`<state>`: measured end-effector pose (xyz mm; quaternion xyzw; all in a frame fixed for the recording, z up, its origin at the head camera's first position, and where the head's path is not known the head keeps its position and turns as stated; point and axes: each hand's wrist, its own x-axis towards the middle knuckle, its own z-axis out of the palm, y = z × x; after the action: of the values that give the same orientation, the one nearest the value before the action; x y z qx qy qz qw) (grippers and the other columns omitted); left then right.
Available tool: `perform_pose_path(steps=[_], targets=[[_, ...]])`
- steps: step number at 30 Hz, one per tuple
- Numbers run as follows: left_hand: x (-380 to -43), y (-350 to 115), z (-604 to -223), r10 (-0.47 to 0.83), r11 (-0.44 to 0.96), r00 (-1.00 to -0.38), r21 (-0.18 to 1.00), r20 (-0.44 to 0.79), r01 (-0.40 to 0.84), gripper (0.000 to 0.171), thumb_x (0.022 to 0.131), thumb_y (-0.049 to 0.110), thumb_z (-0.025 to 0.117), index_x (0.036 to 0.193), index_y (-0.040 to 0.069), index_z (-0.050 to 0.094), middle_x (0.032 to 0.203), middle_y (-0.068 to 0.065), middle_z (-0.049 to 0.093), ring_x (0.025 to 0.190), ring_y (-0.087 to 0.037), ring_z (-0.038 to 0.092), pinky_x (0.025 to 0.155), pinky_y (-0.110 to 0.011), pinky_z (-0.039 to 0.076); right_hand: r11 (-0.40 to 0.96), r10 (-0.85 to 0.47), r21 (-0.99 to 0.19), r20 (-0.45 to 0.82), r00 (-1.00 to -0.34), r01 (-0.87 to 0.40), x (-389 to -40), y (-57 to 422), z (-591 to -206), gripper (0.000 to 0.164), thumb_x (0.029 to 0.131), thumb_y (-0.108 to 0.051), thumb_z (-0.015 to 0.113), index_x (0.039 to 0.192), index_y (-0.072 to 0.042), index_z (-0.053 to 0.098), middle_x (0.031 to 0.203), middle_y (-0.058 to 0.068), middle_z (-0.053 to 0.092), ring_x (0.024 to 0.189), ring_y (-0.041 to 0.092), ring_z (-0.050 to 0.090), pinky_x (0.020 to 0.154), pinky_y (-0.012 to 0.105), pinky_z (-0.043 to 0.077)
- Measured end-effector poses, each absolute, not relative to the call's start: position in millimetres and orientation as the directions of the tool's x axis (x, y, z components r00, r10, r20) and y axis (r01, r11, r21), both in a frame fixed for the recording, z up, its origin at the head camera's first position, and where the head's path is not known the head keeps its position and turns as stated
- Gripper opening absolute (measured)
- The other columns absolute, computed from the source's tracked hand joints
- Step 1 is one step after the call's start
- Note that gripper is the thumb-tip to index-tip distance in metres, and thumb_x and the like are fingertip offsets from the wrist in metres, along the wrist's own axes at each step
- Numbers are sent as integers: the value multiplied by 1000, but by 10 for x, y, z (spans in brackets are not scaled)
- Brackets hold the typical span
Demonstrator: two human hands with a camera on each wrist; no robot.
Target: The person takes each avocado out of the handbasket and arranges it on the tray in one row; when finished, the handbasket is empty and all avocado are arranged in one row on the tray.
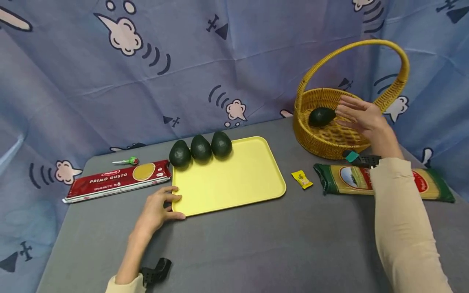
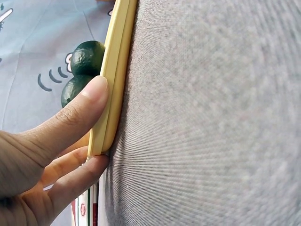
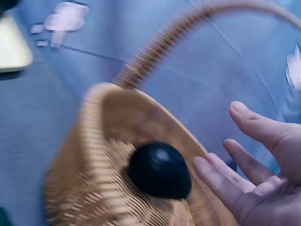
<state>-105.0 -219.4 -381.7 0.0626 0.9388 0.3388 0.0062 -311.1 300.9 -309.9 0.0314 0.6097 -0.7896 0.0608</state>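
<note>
My left hand [image 1: 156,206] holds the near left corner of a yellow tray [image 1: 227,179], thumb on its front edge and fingers on its left side. Three dark green avocados [image 1: 201,149] sit in a row at the tray's far left; two of them show behind the rim in the left wrist view. Over the right side of a yellow wicker basket [image 1: 311,140], my right hand [image 1: 360,116] is spread with nothing in it. One avocado [image 3: 160,170] lies inside the basket, just off the fingertips in the right wrist view.
A red spaghetti pack [image 1: 119,180] lies left of the tray, with a green lollipop [image 1: 128,161] behind it. A small yellow wrapped candy [image 1: 302,179] is right of the tray. Under my right forearm lies a green-ended pasta bag [image 1: 348,179]. The basket's tall handle [image 1: 322,61] arches up.
</note>
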Motion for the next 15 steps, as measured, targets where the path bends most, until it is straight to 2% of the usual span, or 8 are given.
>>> perform_pose_path(steps=[3, 5, 7, 10, 12, 15], targets=[[-1051, -2204, -3825, 111, 755, -994, 649, 17, 95, 53, 63, 5, 88, 109, -12, 68, 126, -24, 55, 115, -41, 53, 82, -40, 57, -297, -58, -931, -207, -977, 214, -3254, 3155, -3108, 56, 85, -3, 69, 135, -24, 57, 94, -8, 70, 82, 10, 68, 66, 27, 60], [-1047, -2206, -3829, 105, 754, -994, 651, 9, 85, 53, 63, 6, 88, 109, -11, 68, 127, -24, 55, 115, -41, 53, 81, -40, 57, -256, -47, -935, -243, -969, 247, -3321, 3212, -3126, 67, 84, -7, 71, 144, -24, 46, 90, -10, 70, 81, 7, 67, 64, 26, 60], [-1040, -2203, -3832, 101, 747, -995, 661, -4, 73, 53, 63, 6, 87, 109, -11, 68, 127, -23, 55, 115, -40, 53, 82, -39, 57, -182, -52, -948, -256, -965, 262, -3381, 3237, -3153, 77, 84, -11, 72, 150, -20, 33, 94, -14, 67, 81, 4, 66, 64, 24, 60], [-1026, -2200, -3844, 97, 738, -995, 672, -16, 61, 52, 63, 6, 87, 109, -11, 68, 128, -23, 54, 114, -40, 54, 81, -38, 58, -110, -91, -959, -253, -963, 263, -3465, 3245, -3193, 83, 85, -14, 71, 153, -18, 24, 122, -8, 58, 85, 0, 64, 66, 22, 59], [-1021, -2200, -3851, 100, 736, -995, 673, -7, 69, 52, 63, 6, 87, 109, -10, 68, 128, -23, 54, 114, -40, 54, 81, -38, 58, -84, -130, -960, -255, -958, 267, -3526, 3252, -3215, 84, 86, -14, 69, 154, -18, 21, 141, -5, 43, 86, -1, 64, 68, 21, 58], [-1027, -2202, -3864, 106, 740, -994, 667, 14, 89, 52, 62, 6, 88, 108, -10, 69, 127, -23, 55, 115, -40, 54, 80, -38, 58, -71, -174, -956, -271, -947, 286, -3626, 3288, -3248, 83, 88, -14, 67, 155, -19, 18, 155, -4, 24, 88, -1, 64, 69, 22, 59]])
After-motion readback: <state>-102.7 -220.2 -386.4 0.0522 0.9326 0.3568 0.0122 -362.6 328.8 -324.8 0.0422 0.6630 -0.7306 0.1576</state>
